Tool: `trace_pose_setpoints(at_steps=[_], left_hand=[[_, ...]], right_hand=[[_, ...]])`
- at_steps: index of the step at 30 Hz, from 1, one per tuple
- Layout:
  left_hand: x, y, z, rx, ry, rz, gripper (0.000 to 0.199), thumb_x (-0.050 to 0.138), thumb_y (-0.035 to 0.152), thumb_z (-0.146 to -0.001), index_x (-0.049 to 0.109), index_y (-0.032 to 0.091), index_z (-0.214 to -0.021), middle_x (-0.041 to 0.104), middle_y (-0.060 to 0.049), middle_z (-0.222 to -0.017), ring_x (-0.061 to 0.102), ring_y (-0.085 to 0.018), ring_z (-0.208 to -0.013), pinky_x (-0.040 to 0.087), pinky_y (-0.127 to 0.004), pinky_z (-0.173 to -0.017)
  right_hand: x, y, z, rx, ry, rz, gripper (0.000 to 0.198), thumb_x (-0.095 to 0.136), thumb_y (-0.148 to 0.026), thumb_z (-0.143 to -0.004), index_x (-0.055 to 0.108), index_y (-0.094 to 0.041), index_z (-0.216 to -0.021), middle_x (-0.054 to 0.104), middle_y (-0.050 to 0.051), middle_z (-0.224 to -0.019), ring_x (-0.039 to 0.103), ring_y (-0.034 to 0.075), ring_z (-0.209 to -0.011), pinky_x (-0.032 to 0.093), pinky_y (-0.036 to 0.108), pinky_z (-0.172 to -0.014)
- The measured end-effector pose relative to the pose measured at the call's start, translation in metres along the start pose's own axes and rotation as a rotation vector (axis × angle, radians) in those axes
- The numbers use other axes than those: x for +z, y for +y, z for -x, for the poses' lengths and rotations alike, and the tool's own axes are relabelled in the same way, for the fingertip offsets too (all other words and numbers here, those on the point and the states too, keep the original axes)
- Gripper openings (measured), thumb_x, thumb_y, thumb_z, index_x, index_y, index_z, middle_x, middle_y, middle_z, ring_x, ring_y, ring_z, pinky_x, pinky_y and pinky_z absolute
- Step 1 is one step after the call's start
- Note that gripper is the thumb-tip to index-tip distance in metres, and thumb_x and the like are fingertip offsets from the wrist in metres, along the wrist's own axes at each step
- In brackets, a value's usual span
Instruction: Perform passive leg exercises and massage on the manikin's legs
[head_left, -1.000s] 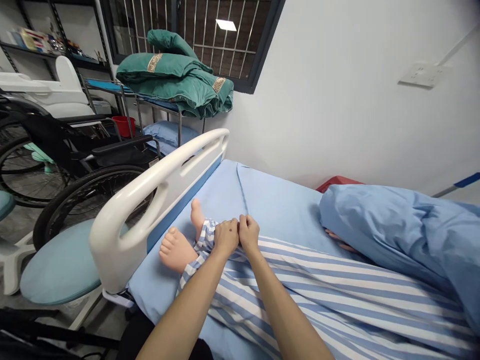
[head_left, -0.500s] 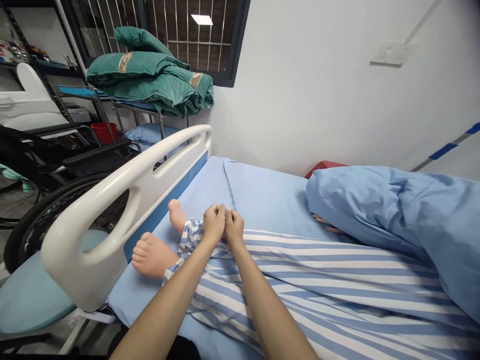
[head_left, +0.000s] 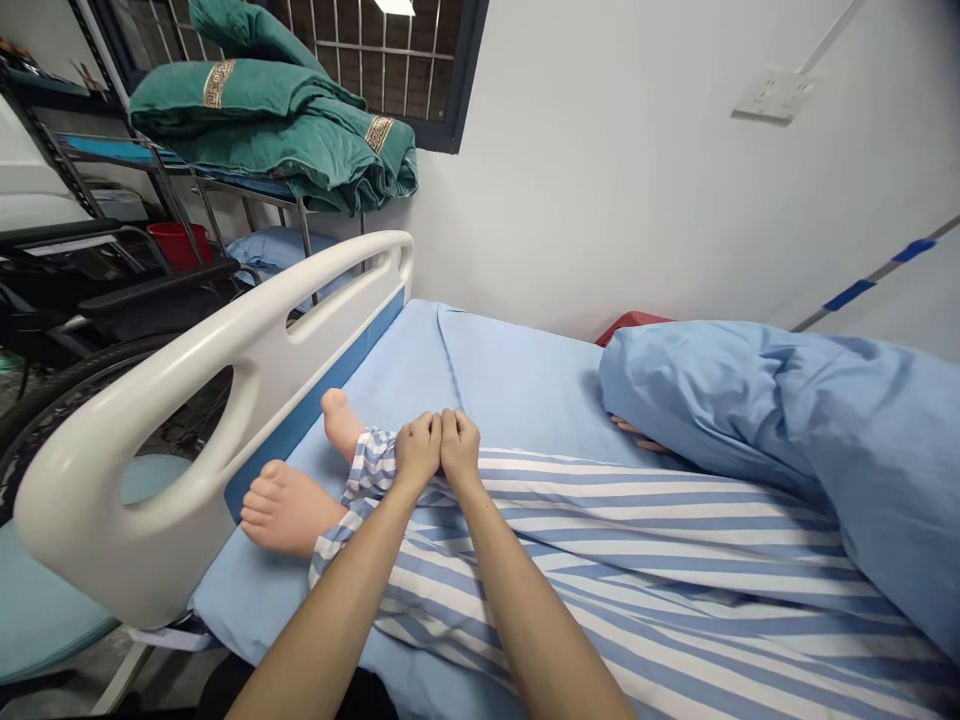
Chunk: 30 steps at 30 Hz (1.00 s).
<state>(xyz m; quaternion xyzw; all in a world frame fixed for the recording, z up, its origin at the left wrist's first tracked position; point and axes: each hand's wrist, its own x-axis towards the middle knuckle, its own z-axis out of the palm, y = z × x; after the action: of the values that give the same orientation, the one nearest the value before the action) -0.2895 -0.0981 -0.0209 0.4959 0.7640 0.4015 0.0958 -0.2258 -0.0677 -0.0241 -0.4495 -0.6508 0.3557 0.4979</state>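
A manikin with smooth, plastic-looking feet [head_left: 289, 508] lies on the bed in blue-and-white striped trousers [head_left: 600, 510]. My left hand [head_left: 418, 450] is closed over the lower part of its far trouser leg, knuckles up. Right beside it, my right hand [head_left: 459, 445] is closed on the same leg, and the two hands touch. My curled fingertips are hidden behind the knuckles. Under the manikin is a light blue sheet [head_left: 517, 365]. A blue quilt [head_left: 720, 400] covers its upper body, with some fingers showing at the quilt's edge.
At the left rises the bed's white end board [head_left: 180, 330]. Beyond it stand a wheelchair [head_left: 150, 300], a red bucket [head_left: 178, 243] and a rack with folded green bedding [head_left: 285, 130]. A round pale-blue seat [head_left: 45, 600] is at lower left. A white wall [head_left: 585, 170] borders the far side.
Both hands stay on the far trouser leg. They have turned flatter, with the knuckles now side by side. The view has shifted slightly, moving the surroundings left and up.
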Motion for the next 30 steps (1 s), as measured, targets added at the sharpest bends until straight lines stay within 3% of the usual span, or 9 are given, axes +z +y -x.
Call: trace_pose_setpoints(at_steps=[6,11,18,25,30], left_hand=[[-0.002,0.002,0.001,-0.018,0.013,-0.045,0.032,0.032,0.031,-0.087,0.052,0.020,-0.064,0.062,-0.002,-0.064,0.049,-0.013,-0.059,0.025,-0.025,-0.058],[-0.001,0.002,0.001,-0.018,-0.023,-0.031,0.035,0.033,0.036,-0.087,0.053,0.021,-0.062,0.060,-0.001,-0.061,0.047,-0.012,-0.057,0.022,-0.025,-0.055],[0.003,0.002,0.003,0.024,-0.018,-0.080,0.036,0.034,0.036,-0.086,0.052,0.021,-0.060,0.059,0.000,-0.059,0.045,-0.011,-0.056,0.023,-0.025,-0.056],[0.003,0.009,0.005,0.032,-0.073,-0.137,0.031,0.035,0.033,-0.085,0.051,0.021,-0.062,0.059,-0.001,-0.062,0.046,-0.013,-0.058,0.021,-0.026,-0.056],[0.003,0.035,-0.007,0.054,-0.054,0.133,0.032,0.035,0.030,-0.083,0.040,0.020,-0.053,0.045,0.002,-0.052,0.040,-0.011,-0.054,0.025,-0.024,-0.055]], right_hand=[[-0.003,-0.006,-0.005,0.027,-0.058,0.053,0.035,0.038,-0.035,-0.082,0.032,-0.020,-0.051,0.033,-0.007,-0.047,0.033,0.009,-0.049,0.025,0.023,-0.048],[-0.023,-0.020,-0.014,-0.137,-0.158,0.184,0.036,0.040,-0.035,-0.082,0.031,-0.019,-0.050,0.031,-0.007,-0.046,0.031,0.009,-0.049,0.024,0.023,-0.049],[-0.031,0.005,-0.008,-0.116,-0.129,0.254,0.036,0.038,-0.035,-0.084,0.033,-0.020,-0.052,0.032,-0.006,-0.047,0.031,0.009,-0.049,0.023,0.023,-0.051],[-0.031,0.007,-0.006,-0.081,-0.112,0.148,0.037,0.038,-0.036,-0.084,0.033,-0.020,-0.052,0.034,-0.006,-0.048,0.032,0.009,-0.049,0.024,0.023,-0.050],[-0.033,0.008,-0.013,-0.006,-0.050,-0.044,0.036,0.038,-0.038,-0.083,0.033,-0.020,-0.052,0.033,-0.006,-0.048,0.032,0.010,-0.050,0.025,0.023,-0.050]])
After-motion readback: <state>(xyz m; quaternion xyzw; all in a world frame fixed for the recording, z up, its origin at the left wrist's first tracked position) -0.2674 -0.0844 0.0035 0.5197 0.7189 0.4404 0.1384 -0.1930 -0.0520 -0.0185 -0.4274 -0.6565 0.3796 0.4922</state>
